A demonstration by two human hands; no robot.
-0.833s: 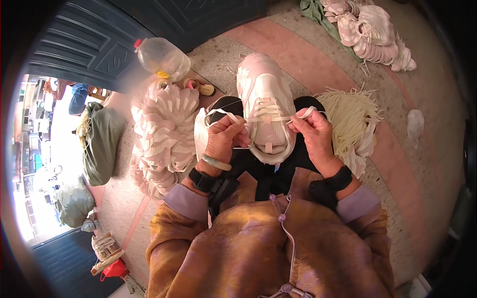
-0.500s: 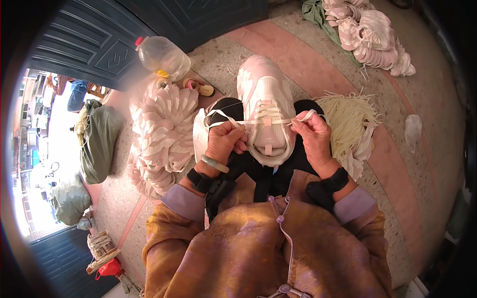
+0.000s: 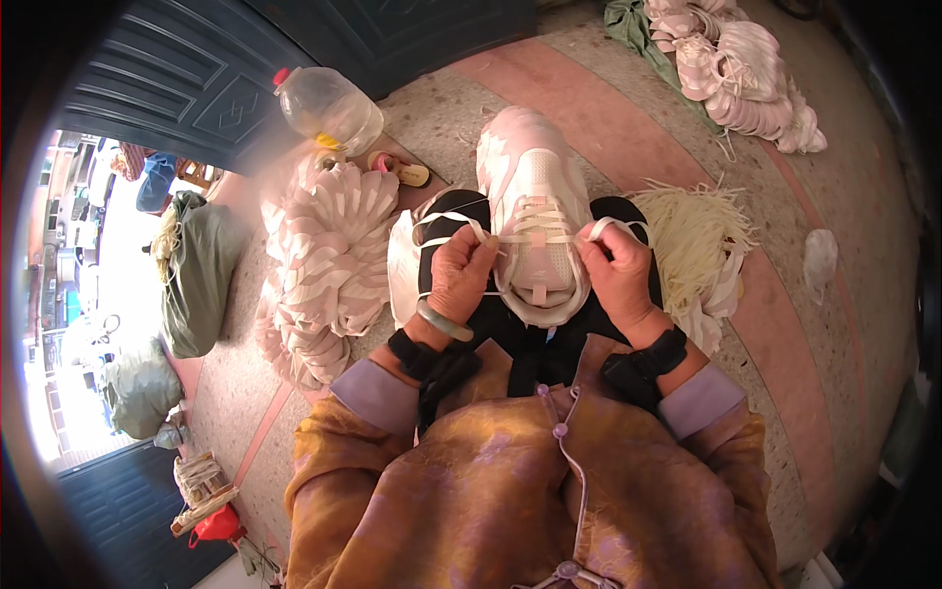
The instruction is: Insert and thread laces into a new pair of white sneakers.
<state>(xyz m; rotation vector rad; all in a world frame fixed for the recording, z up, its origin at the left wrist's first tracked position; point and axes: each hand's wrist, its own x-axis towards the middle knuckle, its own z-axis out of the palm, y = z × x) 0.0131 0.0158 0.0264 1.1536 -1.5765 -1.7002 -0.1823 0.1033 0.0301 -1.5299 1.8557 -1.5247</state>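
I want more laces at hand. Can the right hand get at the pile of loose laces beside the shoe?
Probably yes. The lace pile lies just beside the right hand, nothing between them, but that hand now pinches a lace on the shoe.

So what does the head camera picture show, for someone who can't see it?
Two hands, left hand and right hand, pull a pale lace through a white shoe on the person's lap. Piles of shoe parts lie on the floor.
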